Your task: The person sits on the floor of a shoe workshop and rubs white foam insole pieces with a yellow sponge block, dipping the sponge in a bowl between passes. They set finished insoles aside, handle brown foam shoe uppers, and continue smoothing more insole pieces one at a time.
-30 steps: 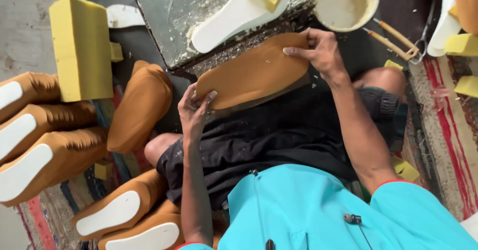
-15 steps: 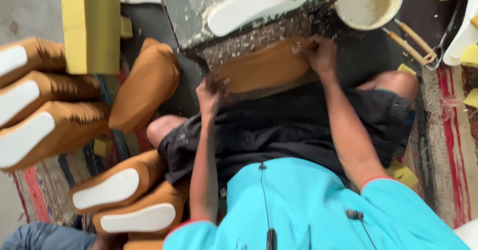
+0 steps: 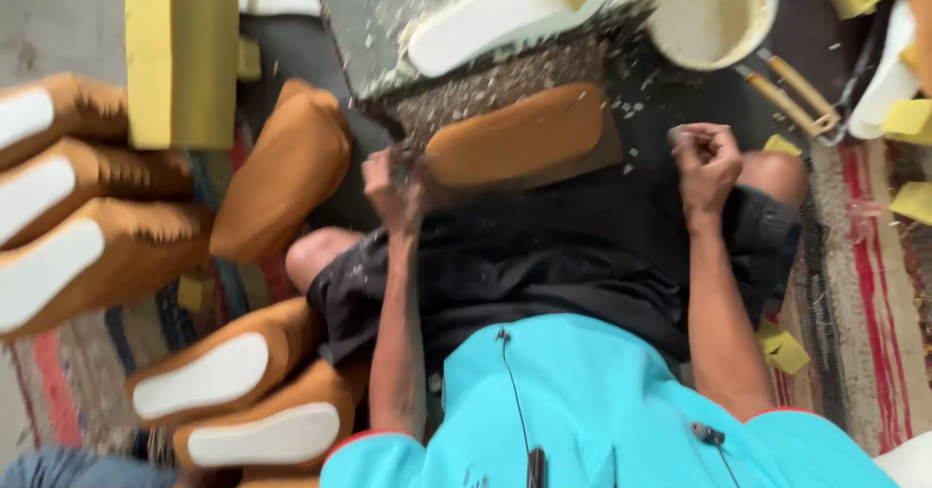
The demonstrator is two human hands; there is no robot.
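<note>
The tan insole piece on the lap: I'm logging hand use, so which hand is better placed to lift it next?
Left, probably. The left hand is at the near end of the tan insole piece, seemingly touching it, though blurred. The right hand is a closed fist, apart from it.

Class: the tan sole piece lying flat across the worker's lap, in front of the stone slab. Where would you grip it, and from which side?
Probably the tan sole piece by its rounded end nearest the right hand: that end lies bare, while the left hand covers the other.
</note>
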